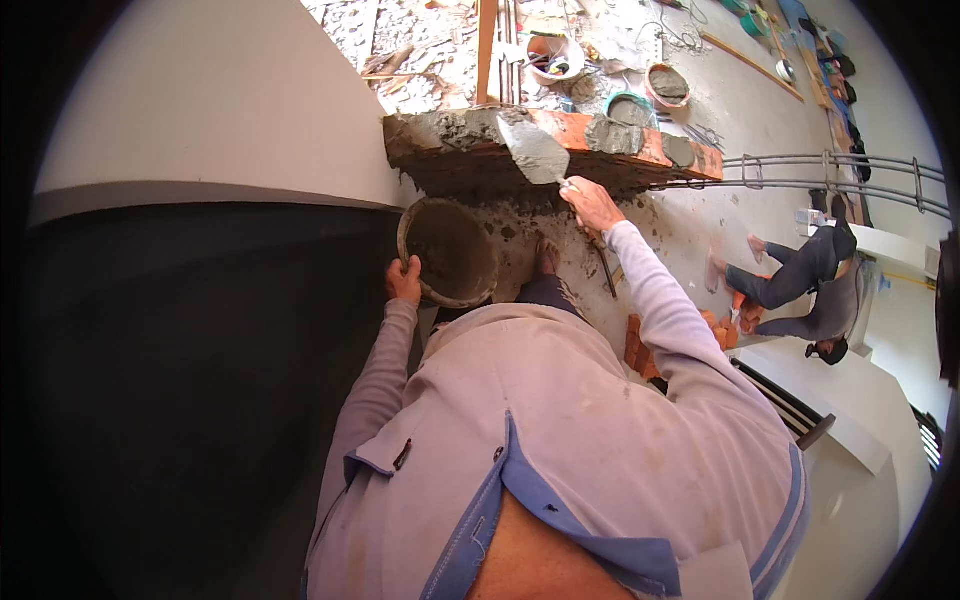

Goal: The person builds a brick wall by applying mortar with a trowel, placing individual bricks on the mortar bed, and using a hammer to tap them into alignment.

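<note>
My right hand (pixel 595 205) is closed round the handle of a trowel (pixel 535 150). The trowel's pale, mortar-smeared blade lies over the top of a low brick wall (pixel 560 168), near its left part. Grey mortar (pixel 615 135) sits in lumps along that wall top, with orange brick showing between. My left hand (pixel 404 280) grips the rim of a round, mortar-stained bucket (pixel 450 250), thumb inside the rim. The bucket is tilted, its mouth facing up toward me, and its inside looks grey and dark. It is at the near side of the wall, by its left end.
Beyond the wall stand a white tub (pixel 555 60), a mortar-filled bucket (pixel 668 87) and a teal bucket (pixel 628 110). Steel reinforcing bars (pixel 840 172) extend from the wall's right end. At right a co-worker (pixel 815 285) bends near orange bricks (pixel 640 350). A white partition (pixel 210 100) is at left.
</note>
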`<state>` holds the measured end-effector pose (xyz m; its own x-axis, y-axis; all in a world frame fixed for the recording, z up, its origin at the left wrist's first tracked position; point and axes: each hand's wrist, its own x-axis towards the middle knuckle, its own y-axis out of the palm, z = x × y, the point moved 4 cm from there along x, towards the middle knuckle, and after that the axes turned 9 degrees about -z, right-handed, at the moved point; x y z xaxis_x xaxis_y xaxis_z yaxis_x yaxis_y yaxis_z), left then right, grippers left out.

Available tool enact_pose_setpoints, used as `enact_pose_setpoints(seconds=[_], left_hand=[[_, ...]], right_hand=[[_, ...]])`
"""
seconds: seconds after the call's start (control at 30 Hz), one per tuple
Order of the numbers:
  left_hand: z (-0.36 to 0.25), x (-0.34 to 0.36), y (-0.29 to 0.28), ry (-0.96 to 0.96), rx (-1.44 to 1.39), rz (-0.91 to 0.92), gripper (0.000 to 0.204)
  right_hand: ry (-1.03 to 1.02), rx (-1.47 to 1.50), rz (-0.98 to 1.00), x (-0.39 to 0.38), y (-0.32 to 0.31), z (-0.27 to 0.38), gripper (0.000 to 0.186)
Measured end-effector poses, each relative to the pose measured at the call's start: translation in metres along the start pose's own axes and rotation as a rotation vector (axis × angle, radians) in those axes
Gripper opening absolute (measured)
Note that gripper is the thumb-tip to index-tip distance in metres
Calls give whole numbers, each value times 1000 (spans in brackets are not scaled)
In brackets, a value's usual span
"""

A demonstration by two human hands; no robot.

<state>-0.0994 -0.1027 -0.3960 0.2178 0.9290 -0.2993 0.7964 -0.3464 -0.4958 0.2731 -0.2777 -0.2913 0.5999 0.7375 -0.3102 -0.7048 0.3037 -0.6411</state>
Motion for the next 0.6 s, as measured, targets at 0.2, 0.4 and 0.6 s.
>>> enact_pose_setpoints(seconds=[0.2, 0.4, 0.6], left_hand=[[18, -5, -13, -61, -10, -41, 48], [24, -11, -4, -2, 17, -61, 49], [45, -20, -6, -50, -40, -110, 50]], right_hand=[[-430, -456, -34, -24, 2, 72, 27], [-314, -775, 80, 39, -7, 93, 28], [-222, -768, 112, 22, -105, 32, 30]])
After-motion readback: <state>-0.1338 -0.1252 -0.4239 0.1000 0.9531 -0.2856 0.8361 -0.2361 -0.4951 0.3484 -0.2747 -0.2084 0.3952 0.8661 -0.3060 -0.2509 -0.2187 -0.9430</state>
